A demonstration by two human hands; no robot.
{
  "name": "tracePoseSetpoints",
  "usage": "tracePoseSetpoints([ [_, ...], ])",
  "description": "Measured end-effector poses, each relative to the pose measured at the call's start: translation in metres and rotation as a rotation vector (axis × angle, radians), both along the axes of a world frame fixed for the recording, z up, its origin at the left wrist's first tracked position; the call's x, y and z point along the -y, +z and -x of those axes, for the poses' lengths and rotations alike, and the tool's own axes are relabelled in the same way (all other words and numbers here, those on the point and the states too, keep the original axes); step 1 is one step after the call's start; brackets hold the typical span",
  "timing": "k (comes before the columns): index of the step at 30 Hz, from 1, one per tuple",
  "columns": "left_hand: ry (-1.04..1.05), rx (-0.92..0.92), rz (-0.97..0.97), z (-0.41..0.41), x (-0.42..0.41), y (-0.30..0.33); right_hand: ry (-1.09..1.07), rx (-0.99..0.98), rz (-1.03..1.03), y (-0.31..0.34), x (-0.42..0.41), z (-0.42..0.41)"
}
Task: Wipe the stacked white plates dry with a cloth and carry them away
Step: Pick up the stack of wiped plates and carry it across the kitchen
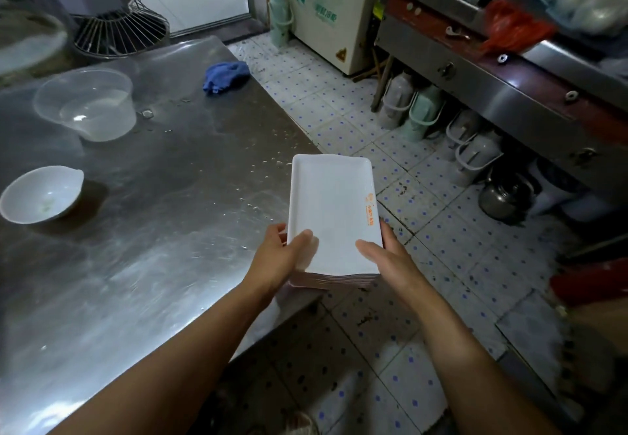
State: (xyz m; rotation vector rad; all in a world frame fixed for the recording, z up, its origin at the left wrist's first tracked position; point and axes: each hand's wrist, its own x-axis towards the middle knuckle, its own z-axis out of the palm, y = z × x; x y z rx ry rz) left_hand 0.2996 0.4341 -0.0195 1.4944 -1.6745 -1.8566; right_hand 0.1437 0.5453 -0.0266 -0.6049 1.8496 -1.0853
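Running lengthwise away from the person, the stack of white plates [333, 217] is rectangular, its short edges nearest and farthest, an orange mark along its right rim. It is held in the air at the right edge of the steel table [142, 230], partly over the tiled floor [424, 257]. The left hand [282, 257] grasps the near-left corner, thumb on top, and the right hand [387, 254] grasps the near-right corner the same way. Farther off on the table lie a crumpled blue cloth [226, 76], a clear plastic bowl [85, 104] and a white bowl [40, 195].
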Motion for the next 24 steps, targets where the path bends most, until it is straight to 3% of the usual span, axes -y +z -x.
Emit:
tracePoseSetpoints([
  [3,-0.003,-0.154,-0.100,0.006,0.006,-0.003,0.003,0.086,0.042,-0.009,-0.003,0.005],
  [12,-0.019,-0.393,-0.113,0.006,0.000,-0.024,0.030,0.152,0.171,-0.026,-0.001,0.007],
  [24,0.044,-0.511,-0.117,0.008,0.001,-0.020,0.024,0.230,0.367,-0.027,0.001,0.003],
])
